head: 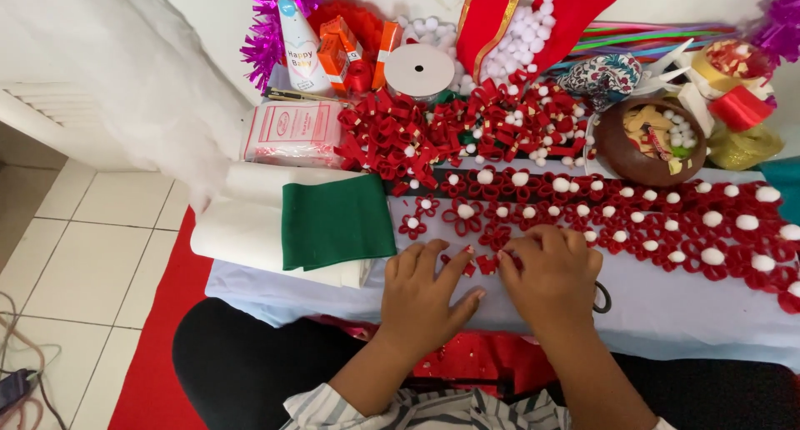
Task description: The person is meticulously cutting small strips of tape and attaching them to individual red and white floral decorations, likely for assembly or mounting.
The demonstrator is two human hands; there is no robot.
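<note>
head view: both hands lay side by side on the counter [667, 313], fingertips meeting over one small red ribbon piece [486, 264].

left hand [427, 290]: half curled, knuckles up, index and thumb stretched right toward the piece. fingertips touched it or sat just beside it; a true pinch could not be confirmed.

right hand [552, 272]: curled tighter, fingers folded down over the right end of the piece. grip itself was hidden under the knuckles, so i could not tell how far it was closed on the piece.

key relation: the piece lay between the two hands, at the gap where the fingertips met, slightly nearer the right hand. it sat ahead of both palms, away from the body, at the near edge of the flower rows. its long axis looked roughly left to right, but too little showed to be sure.

around it: rows of red ribbon flowers [667, 222] with white pompom centres ran to the right, just beyond the right hand. a loose heap of red loops [433, 130] lay further back. green felt [336, 220] over a white roll [242, 230] sat left of the left hand, apart from it. a brown bowl [612, 151] stood behind the rows. dark scissor handle [602, 297] peeked out just right of the right wrist.
</note>
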